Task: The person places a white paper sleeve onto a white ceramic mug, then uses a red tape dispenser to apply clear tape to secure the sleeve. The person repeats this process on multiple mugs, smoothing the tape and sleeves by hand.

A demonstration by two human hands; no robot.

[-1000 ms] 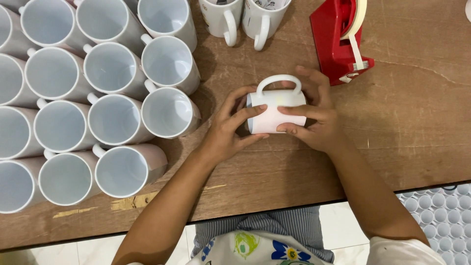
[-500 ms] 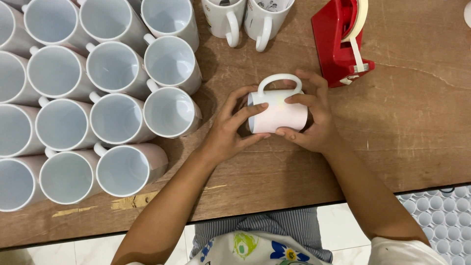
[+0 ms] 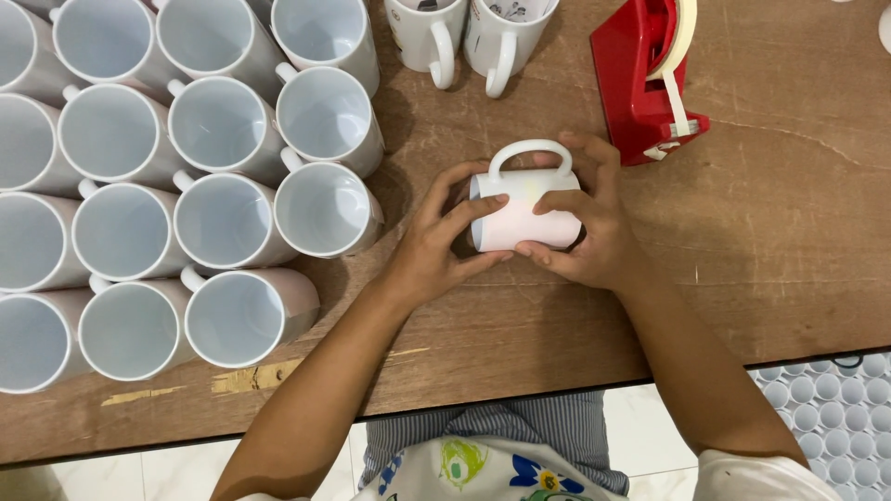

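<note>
1. Right now a white mug point(image 3: 524, 209) lies on its side on the wooden table point(image 3: 789, 241), handle up.
2. Left hand point(image 3: 432, 246) and right hand point(image 3: 594, 237) both wrap fingers around it.
3. Upright mugs point(image 3: 223, 223) crowd the left; a red tape dispenser point(image 3: 640, 93) stands just beyond.

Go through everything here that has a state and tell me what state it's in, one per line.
White mug: on its side on the table, handle up, held by both hands.
Left hand: gripping the mug's open end.
Right hand: fingers over the mug's body.
Grouped mugs: upright, empty.
Red tape dispenser: upright, tape loaded.
</note>
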